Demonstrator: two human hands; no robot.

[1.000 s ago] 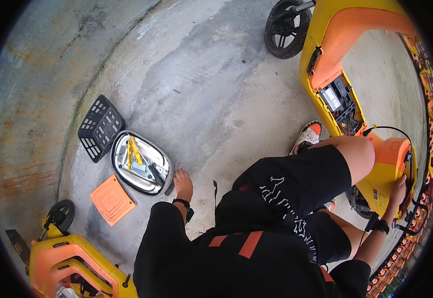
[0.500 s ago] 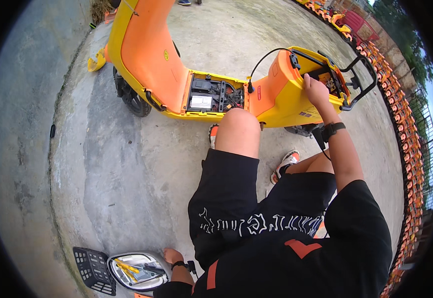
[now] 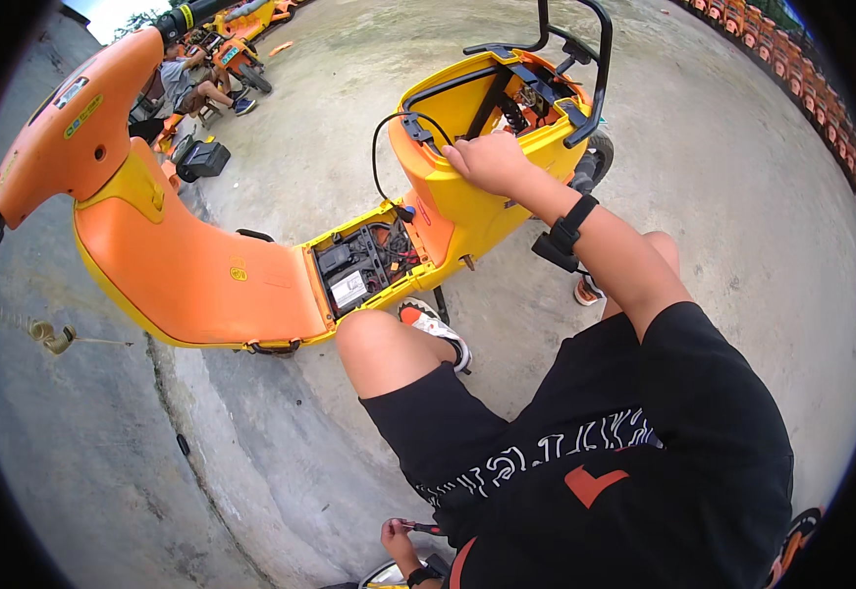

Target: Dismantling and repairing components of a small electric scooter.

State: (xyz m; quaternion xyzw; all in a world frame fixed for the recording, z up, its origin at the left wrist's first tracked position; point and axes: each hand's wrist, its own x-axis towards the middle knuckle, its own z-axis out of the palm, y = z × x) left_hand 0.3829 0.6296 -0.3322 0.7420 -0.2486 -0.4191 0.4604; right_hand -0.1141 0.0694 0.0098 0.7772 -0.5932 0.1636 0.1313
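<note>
A yellow-and-orange scooter [image 3: 202,285] stands before me. Its floor compartment [image 3: 367,263] is open, showing wiring and a labelled box. The rear body [image 3: 477,224] lacks a seat cover, exposing a metal frame and wires, with a black cable looping beside it. My right hand [image 3: 487,162] is closed over this body's upper rim, a black strap and small device on the wrist. Low at the bottom, my left hand [image 3: 397,538] grips a slim red-and-black tool [image 3: 426,529], its type unclear. Beneath that hand, an oval silver bin [image 3: 381,572] with tools is partly hidden.
A co-worker [image 3: 187,79] sits among other scooters at the upper left, near loose dark parts [image 3: 202,159]. Rows of orange scooters [image 3: 781,64] line the upper right. A cracked concrete edge [image 3: 192,452] runs along the left, by a hanging pipe fitting [image 3: 55,339].
My view has swung up and round toward the scooter and yard. My left hand has come off the bin's edge holding a slim tool. My right hand remains on the rear body's rim.
</note>
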